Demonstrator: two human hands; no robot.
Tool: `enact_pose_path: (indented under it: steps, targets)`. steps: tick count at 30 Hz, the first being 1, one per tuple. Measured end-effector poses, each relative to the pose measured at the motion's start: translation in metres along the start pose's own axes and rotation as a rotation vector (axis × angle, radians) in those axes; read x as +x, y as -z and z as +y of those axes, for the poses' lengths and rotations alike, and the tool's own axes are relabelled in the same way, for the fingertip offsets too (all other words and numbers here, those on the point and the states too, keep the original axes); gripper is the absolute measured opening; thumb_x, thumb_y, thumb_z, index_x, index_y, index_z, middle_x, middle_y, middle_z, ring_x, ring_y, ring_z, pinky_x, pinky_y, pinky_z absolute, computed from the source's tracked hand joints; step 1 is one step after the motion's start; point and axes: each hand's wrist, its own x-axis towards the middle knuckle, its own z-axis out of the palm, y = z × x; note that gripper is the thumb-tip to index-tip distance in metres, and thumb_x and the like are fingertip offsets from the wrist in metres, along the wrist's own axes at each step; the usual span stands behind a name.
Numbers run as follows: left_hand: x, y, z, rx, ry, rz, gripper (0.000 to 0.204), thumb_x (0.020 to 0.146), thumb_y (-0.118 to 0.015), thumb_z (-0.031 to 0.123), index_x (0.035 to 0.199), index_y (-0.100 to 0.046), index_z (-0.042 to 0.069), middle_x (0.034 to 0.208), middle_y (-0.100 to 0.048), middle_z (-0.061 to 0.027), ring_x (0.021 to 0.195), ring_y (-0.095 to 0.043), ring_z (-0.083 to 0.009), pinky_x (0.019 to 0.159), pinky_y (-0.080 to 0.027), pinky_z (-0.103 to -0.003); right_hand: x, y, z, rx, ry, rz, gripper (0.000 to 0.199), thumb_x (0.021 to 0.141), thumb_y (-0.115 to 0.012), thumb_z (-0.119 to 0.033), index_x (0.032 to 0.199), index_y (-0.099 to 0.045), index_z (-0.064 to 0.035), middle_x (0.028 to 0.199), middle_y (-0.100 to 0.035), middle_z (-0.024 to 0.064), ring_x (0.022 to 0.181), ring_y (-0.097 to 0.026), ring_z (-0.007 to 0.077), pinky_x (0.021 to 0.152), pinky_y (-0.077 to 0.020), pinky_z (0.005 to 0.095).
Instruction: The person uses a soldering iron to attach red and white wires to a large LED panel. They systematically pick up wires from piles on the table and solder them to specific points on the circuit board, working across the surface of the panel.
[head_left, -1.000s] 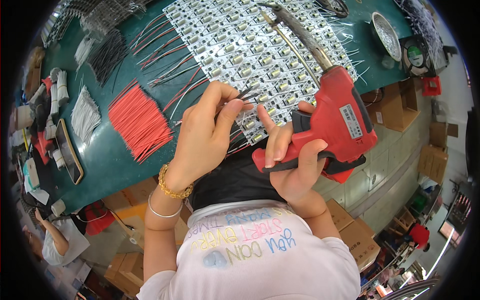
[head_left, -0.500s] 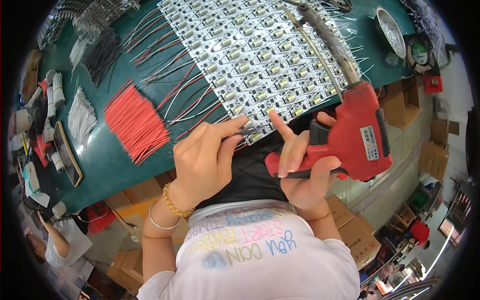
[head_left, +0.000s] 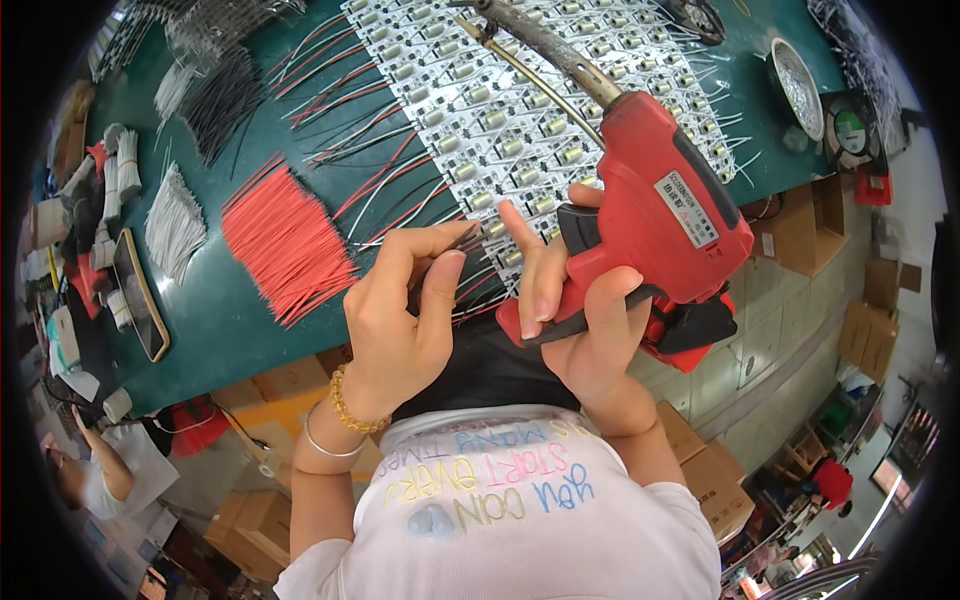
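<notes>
My right hand (head_left: 575,320) grips the handle of a red soldering gun (head_left: 650,215), whose long tip reaches up over a panel of small white circuit boards (head_left: 500,110) on the green table (head_left: 200,310). My left hand (head_left: 400,310) pinches thin wires (head_left: 470,232) between thumb and fingers at the panel's near edge. The index finger of my right hand points up beside those wires. Red, black and white wires stick out from the left side of the panel.
A fan of cut red wires (head_left: 285,240) lies left of my hands, with black wires (head_left: 220,100) and white wires (head_left: 172,225) further left. A round metal dish (head_left: 797,85) sits at the right. Cardboard boxes (head_left: 290,380) stand under the table. Another person (head_left: 100,470) sits lower left.
The soldering gun has swung from near my body up over the panel. My left hand came down from the boards to the panel's near edge, pinching the wires.
</notes>
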Motion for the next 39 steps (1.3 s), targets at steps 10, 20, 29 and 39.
enact_pose_path:
  steps: [10, 20, 29, 39]
  targets:
    - [0.054, -0.014, 0.016, -0.115, 0.133, -0.129, 0.014, 0.096, -0.053, 0.011, 0.099, -0.058, -0.001, 0.095, -0.065, -0.0103, 0.066, -0.051, -0.0090, 0.059, -0.041, -0.024, 0.002, -0.006, 0.002, 0.047, 0.117, 0.144, 0.064, 0.096, -0.034, -0.057, 0.135, -0.032, -0.0070, 0.063, -0.043, -0.0008, 0.049, -0.045, 0.0091, 0.110, -0.0296, 0.0560]
    - [0.080, -0.023, 0.013, -0.248, 0.169, -0.179, 0.015, 0.097, -0.054, 0.014, 0.095, -0.056, -0.001, 0.087, -0.067, -0.0077, 0.070, -0.057, -0.0083, 0.060, -0.046, -0.022, 0.028, 0.002, -0.008, 0.233, 0.096, 0.192, 0.057, 0.100, -0.030, -0.053, 0.132, -0.038, -0.0056, 0.063, -0.043, -0.0013, 0.049, -0.041, 0.0092, 0.110, -0.0279, 0.0552]
    - [0.045, 0.017, 0.000, -0.321, 0.359, -0.121, 0.011, 0.096, -0.054, 0.009, 0.093, -0.058, -0.002, 0.083, -0.068, -0.0094, 0.077, -0.068, -0.0127, 0.056, -0.050, -0.021, 0.031, -0.002, -0.005, 0.204, -0.010, 0.071, 0.063, 0.098, -0.033, -0.054, 0.134, -0.034, -0.0030, 0.061, -0.045, 0.0008, 0.051, -0.047, 0.0115, 0.108, -0.0310, 0.0555]
    - [0.055, 0.008, 0.006, -0.036, 0.059, -0.046, 0.012, 0.096, -0.053, 0.009, 0.102, -0.059, 0.000, 0.088, -0.063, -0.0009, 0.072, -0.052, -0.0047, 0.057, -0.041, -0.019, 0.026, -0.013, -0.002, 0.133, 0.043, 0.096, 0.062, 0.098, -0.034, -0.055, 0.134, -0.035, -0.0057, 0.061, -0.044, -0.0009, 0.048, -0.045, 0.0104, 0.109, -0.0286, 0.0566]
